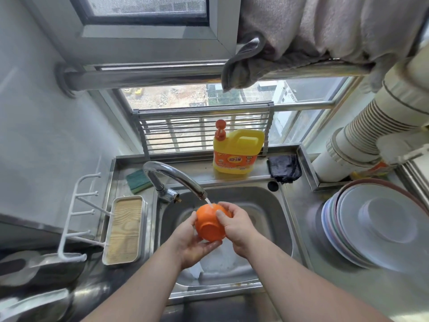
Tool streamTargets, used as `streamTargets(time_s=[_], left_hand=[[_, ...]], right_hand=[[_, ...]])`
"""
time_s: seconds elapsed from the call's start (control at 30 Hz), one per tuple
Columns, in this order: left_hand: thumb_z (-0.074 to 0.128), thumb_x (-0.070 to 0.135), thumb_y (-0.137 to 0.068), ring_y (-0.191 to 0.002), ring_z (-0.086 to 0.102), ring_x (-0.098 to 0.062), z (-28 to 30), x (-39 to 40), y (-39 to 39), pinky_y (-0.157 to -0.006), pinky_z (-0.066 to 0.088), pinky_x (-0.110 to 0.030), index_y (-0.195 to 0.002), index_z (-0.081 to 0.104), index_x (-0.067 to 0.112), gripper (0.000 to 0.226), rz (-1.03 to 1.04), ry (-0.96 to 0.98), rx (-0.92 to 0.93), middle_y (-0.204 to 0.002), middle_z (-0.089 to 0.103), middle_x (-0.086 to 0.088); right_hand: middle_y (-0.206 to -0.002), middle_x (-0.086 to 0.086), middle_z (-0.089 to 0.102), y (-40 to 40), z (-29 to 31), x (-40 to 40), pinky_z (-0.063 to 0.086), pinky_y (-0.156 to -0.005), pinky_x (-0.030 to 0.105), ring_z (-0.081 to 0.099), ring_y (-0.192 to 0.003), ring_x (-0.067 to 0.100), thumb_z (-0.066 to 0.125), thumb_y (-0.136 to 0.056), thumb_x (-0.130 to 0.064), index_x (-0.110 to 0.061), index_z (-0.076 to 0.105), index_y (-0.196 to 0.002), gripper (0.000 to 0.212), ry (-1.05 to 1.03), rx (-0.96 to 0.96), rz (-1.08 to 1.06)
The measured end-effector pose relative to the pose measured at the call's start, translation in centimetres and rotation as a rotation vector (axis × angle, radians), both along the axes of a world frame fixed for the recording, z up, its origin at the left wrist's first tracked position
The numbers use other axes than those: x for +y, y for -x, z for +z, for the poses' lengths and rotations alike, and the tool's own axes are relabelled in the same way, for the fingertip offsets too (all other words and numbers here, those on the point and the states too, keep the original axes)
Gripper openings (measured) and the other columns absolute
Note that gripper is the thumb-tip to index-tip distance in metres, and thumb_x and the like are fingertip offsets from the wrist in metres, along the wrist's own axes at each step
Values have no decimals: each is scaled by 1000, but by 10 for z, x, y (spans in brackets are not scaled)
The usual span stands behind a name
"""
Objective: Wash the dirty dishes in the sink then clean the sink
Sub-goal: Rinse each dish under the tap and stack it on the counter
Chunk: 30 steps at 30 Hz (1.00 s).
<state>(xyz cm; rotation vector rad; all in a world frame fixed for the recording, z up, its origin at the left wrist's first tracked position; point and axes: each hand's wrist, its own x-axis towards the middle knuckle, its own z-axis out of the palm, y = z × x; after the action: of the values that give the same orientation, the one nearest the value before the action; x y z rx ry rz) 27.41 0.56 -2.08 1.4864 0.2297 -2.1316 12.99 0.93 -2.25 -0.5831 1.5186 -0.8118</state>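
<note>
Orange bowl (210, 225) gripped both sides: left hand (193, 245), right hand (236, 228), fingers curled.

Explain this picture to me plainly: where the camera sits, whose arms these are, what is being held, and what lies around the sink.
There is no machine here. The one picture comes from a wide-angle camera worn on a person's head, looking down at their own bare arms. The left hand cups an orange bowl from below, and the right hand grips its side. The bowl's base faces the camera under water running from the tap, above the steel sink. A white dish lies in the sink below. Behind stand a yellow detergent bottle, a green sponge and a dark cloth. Plates are stacked to the right.
</note>
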Motion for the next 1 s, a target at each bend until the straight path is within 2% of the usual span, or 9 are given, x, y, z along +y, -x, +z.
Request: streamTargets(time_s=[0.07, 0.13, 0.27, 0.43, 0.6, 0.67, 0.73, 0.83, 1.0], left_hand=[[57, 61, -101, -109, 66, -51, -1, -5, -1, -95, 59, -57, -128, 55, 2, 65, 10, -2, -37, -137, 57, -30], [58, 76, -92, -96, 68, -45, 3, -10, 0, -67, 65, -43, -133, 55, -2, 88, -30, -40, -66, -129, 62, -28], [55, 86, -84, -62, 71, -27, 11, -16, 4, -41, 53, -27, -126, 61, 1, 95, -217, -50, -132, -101, 77, -21], [53, 82, -89, -65, 68, -26, 15, -12, 10, -48, 55, -29, -122, 64, 3, 86, -254, -35, -133, -103, 75, -21], [43, 72, -101, -114, 62, -46, 10, -9, 19, -88, 59, -52, -122, 62, 18, 60, -30, 11, 21, -133, 53, -30], [43, 56, -108, -113, 62, -46, 11, -8, 22, -93, 55, -58, -124, 60, 10, 53, 11, 36, 36, -129, 58, -28], [45, 21, -107, -99, 63, -43, 12, -7, 24, -86, 56, -55, -126, 56, 4, 28, 5, 101, -55, -118, 62, -28], [35, -11, -88, -93, 59, -40, 7, -6, 20, -87, 49, -50, -121, 50, 12, 43, 27, 229, -197, -116, 60, -26], [34, -22, -76, -107, 60, -43, 18, -7, 7, -97, 53, -57, -130, 64, 20, 74, 28, 336, -223, -124, 63, -24]], right_hand=[[-141, 5, 60, 0, -1, -2, 48, -112, 47, 58, -127, 24, 54, -109, -15, -22, 59, -143, 36, -8, 15, -8], [-148, 5, 56, 1, -2, -3, 43, -118, 49, 55, -133, 24, 46, -110, -13, -19, 51, -152, 42, -19, 36, -10], [-144, 8, 57, 7, 0, -2, 58, -101, 51, 60, -125, 29, 44, -112, -23, -23, 49, -153, 41, -112, -40, -104], [-134, 1, 64, 14, 5, 5, 58, -83, 42, 63, -115, 24, 45, -111, -20, -26, 57, -145, 36, -157, -93, -128], [-124, -7, 66, 22, 5, 9, 43, -78, 38, 58, -101, 19, 44, -106, -12, -31, 64, -119, 31, -168, -78, -196], [-117, 3, 67, 25, 4, 9, 46, -76, 36, 57, -95, 21, 50, -105, -18, -25, 68, -110, 20, -186, -146, -247], [-123, 9, 66, 23, 4, 10, 53, -78, 38, 61, -100, 21, 55, -106, -25, -23, 68, -116, 17, -180, -199, -252], [-141, 1, 57, 16, 4, 10, 57, -83, 45, 61, -118, 25, 52, -108, -27, -29, 52, -141, 33, -198, -165, -178], [-117, 16, 70, -1, 6, 11, 63, -71, 48, 73, -98, 39, 44, -109, -45, -25, 57, -127, 30, -357, -237, -101]])
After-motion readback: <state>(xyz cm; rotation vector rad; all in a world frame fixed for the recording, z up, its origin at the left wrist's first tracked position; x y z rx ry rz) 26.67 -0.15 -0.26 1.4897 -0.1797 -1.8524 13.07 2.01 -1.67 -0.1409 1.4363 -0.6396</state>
